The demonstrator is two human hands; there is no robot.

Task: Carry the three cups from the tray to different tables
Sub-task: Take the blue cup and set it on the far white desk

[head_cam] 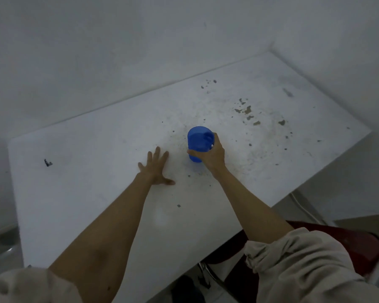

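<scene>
We note the right hand (212, 155) clasping the upright blue cup (198, 143) at frame centre on the tabletop (85, 182), its grip wrapped from the cup's right; left hand (155, 168) splayed flat, holding nothing, just left.

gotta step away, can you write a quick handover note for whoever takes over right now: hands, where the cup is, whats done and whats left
Right hand: wrapped around the blue cup, which stands upright at or just above the white table, mid-surface.
Left hand: empty, fingers spread, palm flat on the table beside the cup.
Done: this cup has reached a table; release not yet seen.
Left: let go of the cup. The tray and the other two cups are out of view, so their state cannot be told from here.
</scene>
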